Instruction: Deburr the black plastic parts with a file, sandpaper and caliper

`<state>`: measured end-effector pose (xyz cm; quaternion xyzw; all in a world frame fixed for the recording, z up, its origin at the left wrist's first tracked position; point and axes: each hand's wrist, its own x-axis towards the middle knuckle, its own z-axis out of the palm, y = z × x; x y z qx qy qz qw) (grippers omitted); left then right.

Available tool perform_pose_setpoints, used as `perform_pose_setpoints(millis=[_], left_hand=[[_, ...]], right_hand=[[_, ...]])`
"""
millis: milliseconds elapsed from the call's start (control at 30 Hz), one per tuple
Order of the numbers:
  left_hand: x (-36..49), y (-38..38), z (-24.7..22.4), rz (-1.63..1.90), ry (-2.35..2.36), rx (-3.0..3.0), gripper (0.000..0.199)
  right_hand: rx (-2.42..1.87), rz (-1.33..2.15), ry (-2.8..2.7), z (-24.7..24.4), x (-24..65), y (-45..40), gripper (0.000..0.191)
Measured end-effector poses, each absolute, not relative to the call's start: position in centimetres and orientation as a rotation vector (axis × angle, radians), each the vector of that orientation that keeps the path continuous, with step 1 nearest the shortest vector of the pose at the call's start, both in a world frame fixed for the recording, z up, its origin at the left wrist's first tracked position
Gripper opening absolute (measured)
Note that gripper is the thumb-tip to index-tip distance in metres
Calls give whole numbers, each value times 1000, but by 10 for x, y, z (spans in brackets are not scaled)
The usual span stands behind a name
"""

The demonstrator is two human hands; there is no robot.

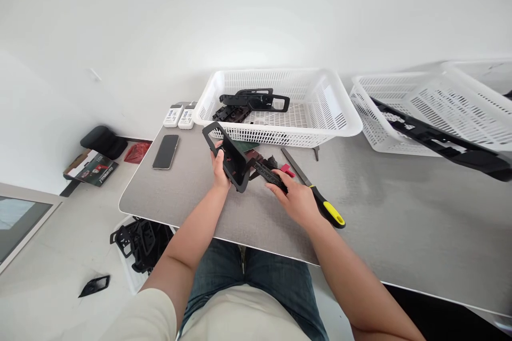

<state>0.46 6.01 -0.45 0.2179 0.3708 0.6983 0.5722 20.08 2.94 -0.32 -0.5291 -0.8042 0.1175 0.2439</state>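
My left hand (220,168) grips a black plastic frame (237,166) with a rectangular opening at its upper end, tilted above the grey table (256,213). Just to the right, my right hand (294,194) is closed on a narrow black textured piece (267,172); its tip is close to the frame, and whether they touch is unclear. Behind it lie dark scraps and a red piece (287,170). A file (295,165) with a black and yellow handle (330,210) rests on the table beside my right hand.
A white basket (280,136) at the back holds several black parts (256,101). More white baskets (384,144) stand right, one with a long black panel (444,144). A phone (166,152) and two white devices (173,116) lie left. Black parts (142,242) fill a bin below.
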Motion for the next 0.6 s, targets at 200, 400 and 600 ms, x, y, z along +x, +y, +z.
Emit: perform_pose_setpoints(millis=[200, 400, 600], left_hand=[[9, 61, -4, 1911, 805, 624, 34], [8, 60, -6, 1859, 878, 620, 39], [8, 60, -8, 1869, 755, 583, 39]], right_hand=[[-1476, 319, -2203, 0, 200, 28, 48], [-1485, 327, -2189, -2, 200, 28, 50], [-1474, 328, -2170, -4, 201, 28, 52]])
